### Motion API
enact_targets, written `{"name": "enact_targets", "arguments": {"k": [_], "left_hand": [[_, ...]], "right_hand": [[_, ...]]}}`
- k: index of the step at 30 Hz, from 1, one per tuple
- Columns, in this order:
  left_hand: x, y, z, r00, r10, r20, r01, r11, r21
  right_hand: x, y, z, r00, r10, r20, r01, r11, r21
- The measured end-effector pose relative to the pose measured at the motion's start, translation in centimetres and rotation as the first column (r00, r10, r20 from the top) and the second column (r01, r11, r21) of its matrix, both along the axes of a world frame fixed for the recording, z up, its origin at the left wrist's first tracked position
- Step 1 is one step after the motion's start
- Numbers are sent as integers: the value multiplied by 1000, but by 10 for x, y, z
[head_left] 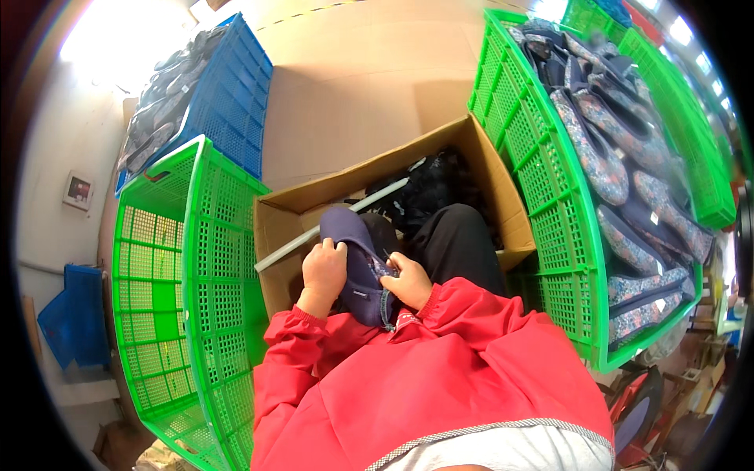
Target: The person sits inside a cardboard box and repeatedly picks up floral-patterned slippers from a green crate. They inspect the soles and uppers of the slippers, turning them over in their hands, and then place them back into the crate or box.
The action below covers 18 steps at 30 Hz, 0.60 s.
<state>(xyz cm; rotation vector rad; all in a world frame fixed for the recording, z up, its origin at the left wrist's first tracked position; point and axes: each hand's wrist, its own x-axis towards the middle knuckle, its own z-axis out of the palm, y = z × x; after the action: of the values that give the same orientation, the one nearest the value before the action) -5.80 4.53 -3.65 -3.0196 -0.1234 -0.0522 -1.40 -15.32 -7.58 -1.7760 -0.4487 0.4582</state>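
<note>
A dark navy slip-on shoe [357, 267] lies over my lap, its rounded end pointing away from me and patterned lining showing at the opening. My left hand [323, 273] is closed on its left edge, knuckles up. At the right edge of the opening, my right hand [408, 282] pinches the shoe's fabric with bent fingers. Whether a small tool is also in the right fingers I cannot make out. Just beyond my knees stands an open cardboard box [493, 184] with dark items [436, 184] inside. A pale rod [289, 253] lies slantwise across the box.
At my right, a tall green crate [542, 212] holds several floral shoes [609, 149]. Another green crate [212, 267] stands close at my left. Behind it is a blue crate [247, 86] filled with dark shoes [169, 98]. Tan floor [353, 86] stretches beyond the box.
</note>
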Motion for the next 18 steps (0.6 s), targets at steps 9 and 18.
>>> {"name": "enact_targets", "arguments": {"k": [9,18], "left_hand": [[-26,21,1,766,614,191,-2,299,-954],[-4,-3,22,947,308,-85,231,-844,-484]], "right_hand": [[3,-10,1,893,41,-449,165,896,411],[17,-28,-28,913,271,-305,-101,874,475]]}}
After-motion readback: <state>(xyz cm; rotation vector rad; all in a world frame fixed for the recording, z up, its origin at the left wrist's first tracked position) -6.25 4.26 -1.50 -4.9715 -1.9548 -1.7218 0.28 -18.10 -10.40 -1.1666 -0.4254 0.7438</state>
